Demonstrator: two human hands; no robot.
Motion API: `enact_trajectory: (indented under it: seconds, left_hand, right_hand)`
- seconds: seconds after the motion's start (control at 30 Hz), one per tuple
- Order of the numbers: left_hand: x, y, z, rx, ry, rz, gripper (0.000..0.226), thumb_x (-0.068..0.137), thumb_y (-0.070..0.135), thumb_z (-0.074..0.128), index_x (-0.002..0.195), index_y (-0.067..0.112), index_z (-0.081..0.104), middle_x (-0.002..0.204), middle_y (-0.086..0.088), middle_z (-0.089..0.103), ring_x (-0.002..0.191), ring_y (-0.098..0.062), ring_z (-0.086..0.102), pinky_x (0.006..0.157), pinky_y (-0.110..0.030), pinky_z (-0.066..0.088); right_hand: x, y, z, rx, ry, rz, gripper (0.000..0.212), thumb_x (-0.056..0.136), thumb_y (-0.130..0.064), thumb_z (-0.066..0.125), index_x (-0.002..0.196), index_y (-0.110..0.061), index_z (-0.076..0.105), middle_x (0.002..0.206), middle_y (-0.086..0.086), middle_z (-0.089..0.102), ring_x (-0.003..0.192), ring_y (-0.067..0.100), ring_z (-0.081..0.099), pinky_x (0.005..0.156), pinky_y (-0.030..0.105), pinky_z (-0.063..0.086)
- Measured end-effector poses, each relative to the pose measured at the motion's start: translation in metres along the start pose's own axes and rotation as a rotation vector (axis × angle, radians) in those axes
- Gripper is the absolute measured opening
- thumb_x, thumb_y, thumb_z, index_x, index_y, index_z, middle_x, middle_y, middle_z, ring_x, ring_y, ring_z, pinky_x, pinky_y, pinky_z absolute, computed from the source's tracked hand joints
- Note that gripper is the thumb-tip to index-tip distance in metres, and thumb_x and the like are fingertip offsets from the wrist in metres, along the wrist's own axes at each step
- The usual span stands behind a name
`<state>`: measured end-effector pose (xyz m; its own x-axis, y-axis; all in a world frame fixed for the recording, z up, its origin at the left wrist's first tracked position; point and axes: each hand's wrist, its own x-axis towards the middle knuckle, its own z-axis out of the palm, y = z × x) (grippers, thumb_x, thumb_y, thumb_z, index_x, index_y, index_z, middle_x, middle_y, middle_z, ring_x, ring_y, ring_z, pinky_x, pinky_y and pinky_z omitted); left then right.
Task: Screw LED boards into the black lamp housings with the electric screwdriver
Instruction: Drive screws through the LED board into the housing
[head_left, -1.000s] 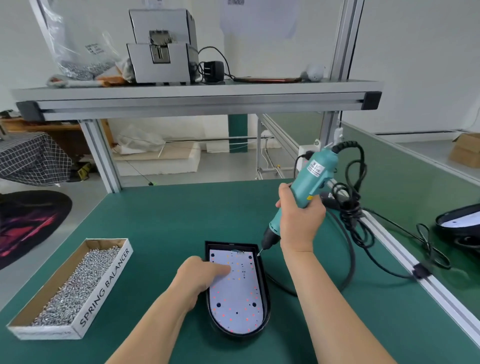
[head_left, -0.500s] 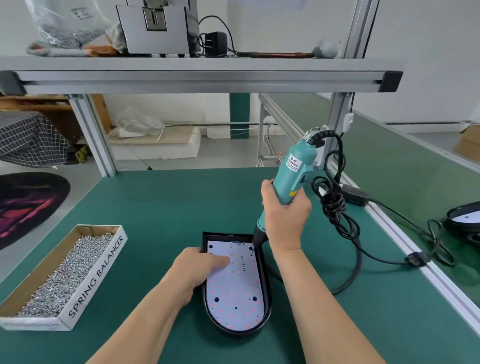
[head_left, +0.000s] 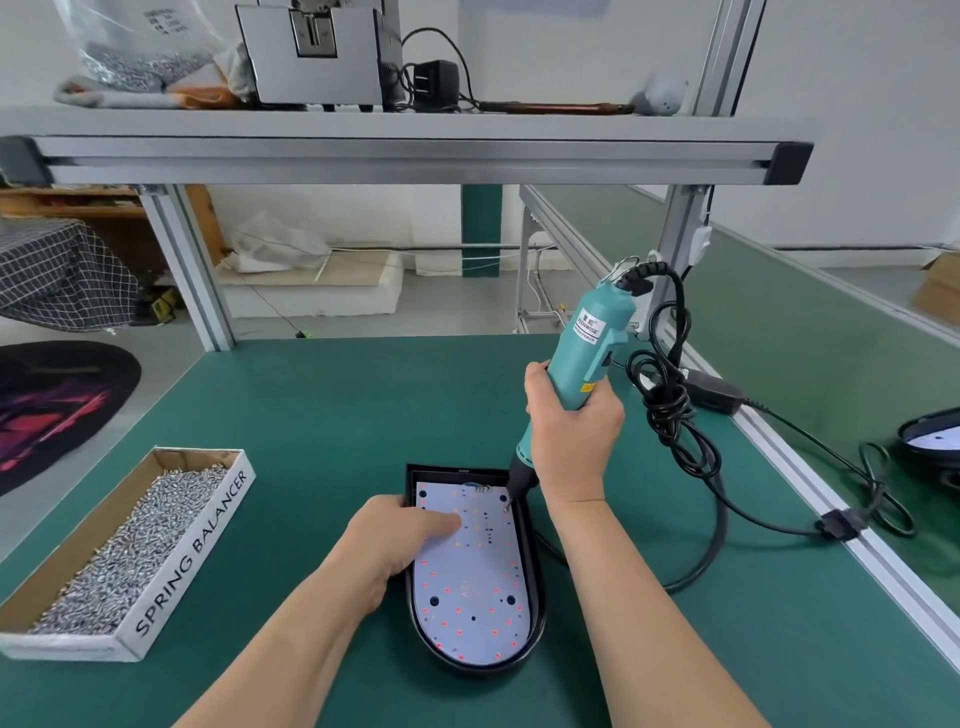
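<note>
since the led board (head_left: 472, 587) in the housing (head_left: 536, 571) on the worktop (head_left: 311, 415) looks thin and easy to crack, the left grip (head_left: 395, 540) presses it gently, finger straight; the right grip (head_left: 571, 441) wraps round the screwdriver (head_left: 587, 353).

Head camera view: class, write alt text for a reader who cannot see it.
A right hand grips a teal electric screwdriver, tip on the far right corner of a white LED board in a black lamp housing. The left hand presses the board down. A box of screws sits left on the green table.
</note>
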<state>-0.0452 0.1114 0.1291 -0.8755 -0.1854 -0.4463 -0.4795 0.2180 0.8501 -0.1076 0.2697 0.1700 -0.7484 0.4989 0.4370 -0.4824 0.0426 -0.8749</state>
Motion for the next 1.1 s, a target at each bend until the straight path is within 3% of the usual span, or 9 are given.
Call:
enact_trajectory:
  seconds: [0.1,0.27,0.4,0.57,0.67,0.87,0.93,1.03,1.1]
  left_hand:
    - [0.0,0.0,0.0,-0.001,-0.002,0.002,0.01,0.08,0.016,0.08,0.088,0.012,0.076,0.078,0.001,0.078,0.077,-0.02,0.075,0.07,-0.028,0.057]
    - [-0.001,0.0,0.0,-0.003,0.004,0.007,0.008,0.08,0.016,0.08,0.086,0.014,0.075,0.074,0.005,0.077,0.07,-0.014,0.074,0.059,-0.022,0.051]
    - [-0.001,0.0,0.0,-0.003,0.004,0.01,0.009,0.08,0.017,0.081,0.087,0.013,0.076,0.077,0.003,0.078,0.077,-0.019,0.075,0.065,-0.025,0.054]
    - [0.002,0.0,0.0,-0.004,0.001,0.018,0.012,0.08,0.017,0.08,0.089,0.011,0.076,0.082,-0.001,0.079,0.081,-0.023,0.075,0.078,-0.033,0.059]
    - [0.003,-0.002,0.001,-0.007,0.004,0.009,0.013,0.08,0.017,0.08,0.09,0.01,0.076,0.086,-0.003,0.079,0.084,-0.025,0.075,0.087,-0.04,0.059]
    - [0.002,-0.001,0.001,-0.006,0.0,0.007,0.012,0.08,0.015,0.08,0.09,0.01,0.077,0.083,-0.001,0.079,0.082,-0.023,0.075,0.083,-0.035,0.059]
    - [0.003,-0.001,0.0,-0.004,-0.007,0.004,0.01,0.08,0.015,0.08,0.089,0.01,0.077,0.082,-0.001,0.079,0.082,-0.023,0.076,0.085,-0.037,0.059]
    - [0.003,-0.002,-0.001,-0.016,-0.013,-0.001,0.009,0.08,0.014,0.08,0.088,0.01,0.077,0.081,-0.001,0.078,0.081,-0.023,0.076,0.082,-0.035,0.059]
    - [0.002,-0.002,0.0,-0.029,-0.002,0.008,0.009,0.08,0.014,0.08,0.087,0.009,0.077,0.081,-0.002,0.078,0.081,-0.023,0.076,0.081,-0.036,0.059]
  right_hand:
    - [-0.001,0.001,0.002,-0.011,-0.019,-0.033,0.032,0.077,-0.025,0.069,0.07,0.0,0.051,0.056,0.008,0.052,0.049,0.017,0.046,0.048,0.032,0.043]
    - [0.0,0.005,0.002,-0.023,-0.021,-0.039,0.032,0.077,-0.026,0.069,0.068,-0.005,0.048,0.053,-0.01,0.046,0.048,0.011,0.042,0.047,0.027,0.041]
    - [0.0,0.004,0.004,-0.009,-0.036,-0.022,0.033,0.076,-0.026,0.069,0.068,-0.004,0.046,0.052,-0.01,0.045,0.046,0.009,0.04,0.045,0.023,0.039]
    - [-0.003,0.004,0.005,-0.017,-0.061,0.012,0.034,0.075,-0.027,0.07,0.063,-0.017,0.04,0.049,-0.014,0.04,0.044,0.008,0.036,0.044,0.022,0.036]
    - [-0.003,0.004,0.007,-0.043,-0.055,0.034,0.032,0.074,-0.029,0.069,0.064,-0.016,0.041,0.049,-0.013,0.042,0.044,0.009,0.038,0.044,0.024,0.038]
    - [-0.006,-0.007,-0.004,0.012,-0.097,0.064,0.032,0.077,-0.032,0.071,0.074,-0.004,0.055,0.06,0.003,0.052,0.055,0.022,0.05,0.055,0.036,0.046]
    - [-0.003,-0.019,-0.013,0.074,-0.061,0.031,0.024,0.079,-0.033,0.072,0.072,-0.014,0.059,0.061,0.002,0.055,0.058,0.023,0.053,0.056,0.031,0.047]
    - [0.006,-0.032,-0.027,0.165,0.082,0.048,0.018,0.079,-0.033,0.073,0.068,-0.027,0.06,0.058,-0.004,0.058,0.054,0.009,0.055,0.054,0.017,0.046]
    - [0.008,-0.032,-0.037,0.197,0.216,0.165,0.022,0.079,-0.036,0.075,0.074,-0.024,0.057,0.055,-0.008,0.059,0.053,0.007,0.056,0.055,0.019,0.046]
